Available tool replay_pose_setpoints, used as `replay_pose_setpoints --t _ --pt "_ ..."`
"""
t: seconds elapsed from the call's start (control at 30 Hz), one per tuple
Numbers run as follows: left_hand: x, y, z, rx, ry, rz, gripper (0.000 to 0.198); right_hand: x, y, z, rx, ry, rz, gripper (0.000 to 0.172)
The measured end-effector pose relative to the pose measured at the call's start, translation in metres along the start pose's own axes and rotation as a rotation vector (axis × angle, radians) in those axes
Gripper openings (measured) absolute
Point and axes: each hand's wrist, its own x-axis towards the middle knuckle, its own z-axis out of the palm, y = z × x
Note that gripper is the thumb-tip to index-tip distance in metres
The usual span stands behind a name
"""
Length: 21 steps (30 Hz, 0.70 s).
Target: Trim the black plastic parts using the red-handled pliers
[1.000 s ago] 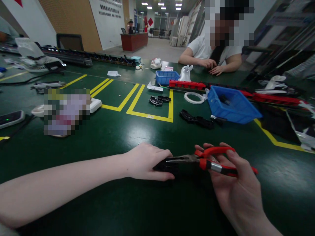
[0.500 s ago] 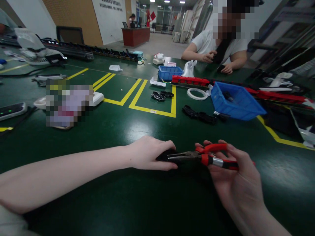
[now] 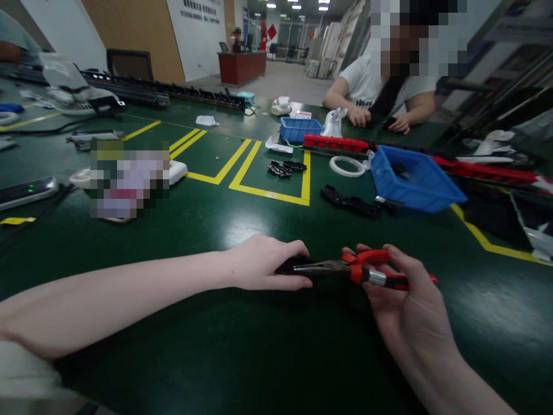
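Note:
My left hand (image 3: 268, 265) is closed around a small black part (image 3: 290, 266), low over the green table (image 3: 242, 346). Most of that part is hidden by the fingers. In my right hand (image 3: 410, 294) are long-nose pliers (image 3: 363, 270) with red and black handles. Their jaws point left and reach the black part between my left thumb and fingers; I cannot tell whether they grip it. Beyond the hands lie black plastic pieces (image 3: 349, 202), and another black cluster (image 3: 285, 168) sits inside a yellow-taped outline.
A blue bin (image 3: 417, 187) stands at the right, beside a roll of white tape (image 3: 347, 166). Long red strips (image 3: 488, 170) run behind it. A phone (image 3: 129, 184) rests at the left. Across the table sits another person (image 3: 360, 86), hands on the table.
My right hand and the pliers have shifted slightly left. The left hand keeps its hold on the black part. The camera view has moved a little, and the person opposite has lowered one hand.

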Motion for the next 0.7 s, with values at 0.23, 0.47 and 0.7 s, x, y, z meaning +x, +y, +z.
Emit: replay_pose_setpoints --t 0.23,0.47,0.7 --pt "0.0001 0.0006 -0.0001 -0.022 -0.005 -0.025 0.045 0.001 0.0001 0.0003 0.009 0.003 0.008 0.032" --pt "0.0014 0.0006 0.0007 0.024 -0.008 -0.024 0.052 -0.0017 -0.0047 0.0056 -0.018 0.062 0.094 0.03" --pt "0.0027 0.0027 0.0005 0.041 0.024 -0.057 0.047 0.0047 -0.0051 0.0043 0.009 0.082 0.134 0.031"
